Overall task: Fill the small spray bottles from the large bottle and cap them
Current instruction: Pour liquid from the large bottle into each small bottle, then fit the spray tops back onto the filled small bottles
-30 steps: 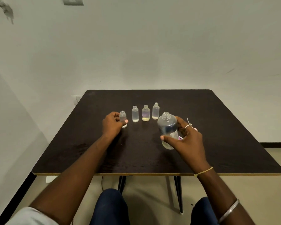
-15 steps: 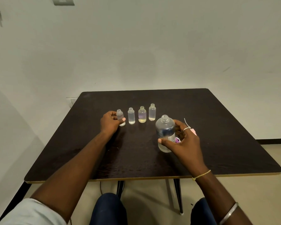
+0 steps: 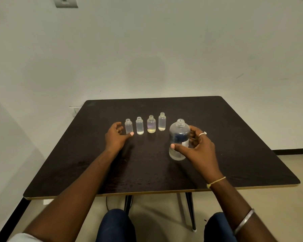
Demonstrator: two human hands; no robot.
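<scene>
Right, R hand (image 3: 200,148) fingers curl round the uncapped large bottle (image 3: 179,135), upright on the surface (image 3: 238,140) nr the small bottles (image 3: 151,127), prob. ready to pour. L hand (image 3: 115,137) fingers loose, thumb touching leftmost small bottle (image 3: 128,126), likely steadying it.

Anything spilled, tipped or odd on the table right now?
No spill or tipping shows. The four small bottles and the large bottle in the right hand stand upright, all uncapped. No caps or spray heads are in view.

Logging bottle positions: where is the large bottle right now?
Head view: the large bottle stands on the table, centre-right, held by the right hand, beside the rightmost small bottle.
</scene>
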